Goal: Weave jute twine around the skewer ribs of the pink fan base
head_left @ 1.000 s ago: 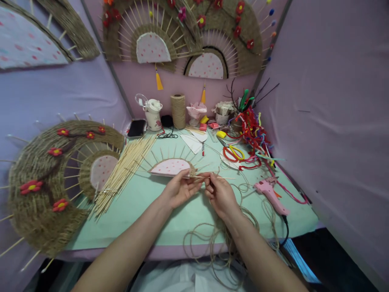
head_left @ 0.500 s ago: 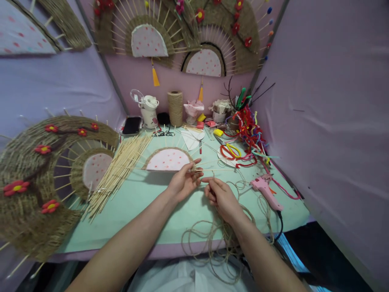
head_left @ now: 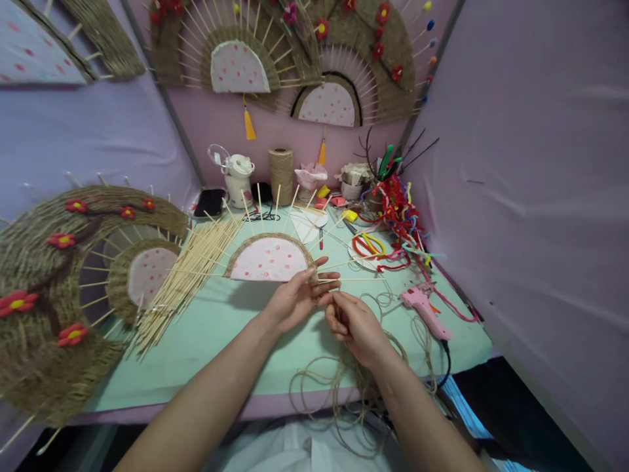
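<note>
A half-round fan point(head_left: 268, 259) with a white, red-dotted centre, a twine-wrapped rim and thin sticks fanning outward is held above the table. My left hand point(head_left: 298, 296) grips its right corner, thumb on the front and fingers behind among the sticks. Just right of it, my right hand point(head_left: 354, 322) is closed in a pinch on jute twine point(head_left: 339, 387), whose loose loops hang below over the table's front edge. The short length of twine between the fingers is mostly hidden.
Loose bamboo sticks point(head_left: 189, 275) lie left, beside a large flowered fan point(head_left: 29, 262). A pink glue gun point(head_left: 425, 308) rests at right, near red-handled scissors point(head_left: 368, 246) and tangled pipe cleaners point(head_left: 398, 210). A twine spool point(head_left: 281, 176) and a white jug point(head_left: 239, 180) stand behind.
The fan has tilted up, so its upper sticks show more clearly. My right hand has drawn in close to my left fingers. The view has shifted slightly.
</note>
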### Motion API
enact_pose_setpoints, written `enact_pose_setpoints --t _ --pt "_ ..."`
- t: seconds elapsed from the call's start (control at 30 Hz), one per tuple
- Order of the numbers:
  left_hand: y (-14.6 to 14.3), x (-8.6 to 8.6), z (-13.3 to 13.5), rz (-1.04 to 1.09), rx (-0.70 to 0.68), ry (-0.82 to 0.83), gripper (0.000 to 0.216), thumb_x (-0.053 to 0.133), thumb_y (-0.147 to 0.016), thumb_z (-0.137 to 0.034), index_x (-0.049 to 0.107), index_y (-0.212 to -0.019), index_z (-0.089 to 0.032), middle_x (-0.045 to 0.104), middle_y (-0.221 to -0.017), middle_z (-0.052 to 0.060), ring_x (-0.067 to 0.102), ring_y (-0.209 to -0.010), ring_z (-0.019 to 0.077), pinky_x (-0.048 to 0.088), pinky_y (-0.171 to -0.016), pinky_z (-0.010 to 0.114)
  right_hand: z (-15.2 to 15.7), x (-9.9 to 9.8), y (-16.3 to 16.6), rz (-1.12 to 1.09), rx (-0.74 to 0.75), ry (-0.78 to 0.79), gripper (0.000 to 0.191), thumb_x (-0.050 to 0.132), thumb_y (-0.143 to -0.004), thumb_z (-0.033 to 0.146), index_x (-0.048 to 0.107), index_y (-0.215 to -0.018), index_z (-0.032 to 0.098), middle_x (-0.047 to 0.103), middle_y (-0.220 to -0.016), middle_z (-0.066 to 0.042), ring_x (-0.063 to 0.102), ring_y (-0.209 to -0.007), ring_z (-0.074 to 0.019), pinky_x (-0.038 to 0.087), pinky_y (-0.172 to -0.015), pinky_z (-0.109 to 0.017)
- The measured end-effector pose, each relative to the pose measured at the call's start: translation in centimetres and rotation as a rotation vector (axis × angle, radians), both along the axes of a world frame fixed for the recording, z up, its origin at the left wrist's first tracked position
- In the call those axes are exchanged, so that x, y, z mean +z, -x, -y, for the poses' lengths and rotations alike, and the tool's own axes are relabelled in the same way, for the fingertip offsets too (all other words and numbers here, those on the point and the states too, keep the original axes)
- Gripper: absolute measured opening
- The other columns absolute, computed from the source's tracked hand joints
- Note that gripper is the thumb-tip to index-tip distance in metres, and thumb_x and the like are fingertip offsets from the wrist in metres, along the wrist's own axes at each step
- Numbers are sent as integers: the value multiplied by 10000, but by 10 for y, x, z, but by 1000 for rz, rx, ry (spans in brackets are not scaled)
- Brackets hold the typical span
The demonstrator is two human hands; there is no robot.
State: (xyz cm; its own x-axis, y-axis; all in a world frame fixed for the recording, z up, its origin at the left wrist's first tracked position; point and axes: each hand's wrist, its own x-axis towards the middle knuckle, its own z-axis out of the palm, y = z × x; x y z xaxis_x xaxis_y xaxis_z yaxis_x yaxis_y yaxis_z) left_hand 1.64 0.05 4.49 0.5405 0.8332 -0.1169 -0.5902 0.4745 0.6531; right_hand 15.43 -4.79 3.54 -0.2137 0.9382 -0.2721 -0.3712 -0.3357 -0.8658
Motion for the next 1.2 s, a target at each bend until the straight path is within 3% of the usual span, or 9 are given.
enact_pose_setpoints --t 0.23,0.57,0.67,0.8,0.9,1.2 --pt "1 0 1 -4 -12 -27 395 541 -867 -266 552 -1249 -163 684 -1059 127 644 -1018 240 422 -968 391 1 4 2 -87 10 12 268 557 -801 436 602 -789 172 465 -481 62 194 -388 -41 81 -390 -197" --pt "0 -3 2 -37 -14 -26 392 528 -884 -231 544 -1268 -156 716 -980 107 655 -976 201 456 -920 336 3 6 4 -108 20 -25 262 542 -820 438 596 -806 182 449 -486 64 220 -398 -49 114 -382 -183" --pt "0 -3 2 -50 20 -20 417 538 -879 -224 528 -1291 -158 718 -971 106 665 -948 194 471 -900 321 3 6 1 55 26 -68 258 509 -843 443 586 -840 196 480 -520 56 258 -402 -66 156 -383 -197" --pt "0 -4 0 -77 65 -47 448 537 -881 -239 501 -1320 -158 718 -975 114 677 -929 206 484 -892 339 4 8 -10 550 -93 -336 214 534 -860 405 592 -794 210 514 -567 38 426 -502 -111 314 -486 -234" --pt "-1 -4 0 -104 70 -44 444 527 -887 -241 497 -1323 -157 716 -995 118 679 -935 200 488 -894 326 6 9 -16 806 -216 -491 174 525 -878 365 621 -844 224 573 -627 16 495 -571 -143 350 -565 -258" --pt "-4 -3 3 -216 92 -52 395 536 -884 -228 538 -1269 -141 727 -979 116 696 -887 204 500 -875 339 6 9 -20 1045 -387 -704 140 497 -904 282 626 -883 232 674 -850 -54 609 -775 -201 426 -712 -304"
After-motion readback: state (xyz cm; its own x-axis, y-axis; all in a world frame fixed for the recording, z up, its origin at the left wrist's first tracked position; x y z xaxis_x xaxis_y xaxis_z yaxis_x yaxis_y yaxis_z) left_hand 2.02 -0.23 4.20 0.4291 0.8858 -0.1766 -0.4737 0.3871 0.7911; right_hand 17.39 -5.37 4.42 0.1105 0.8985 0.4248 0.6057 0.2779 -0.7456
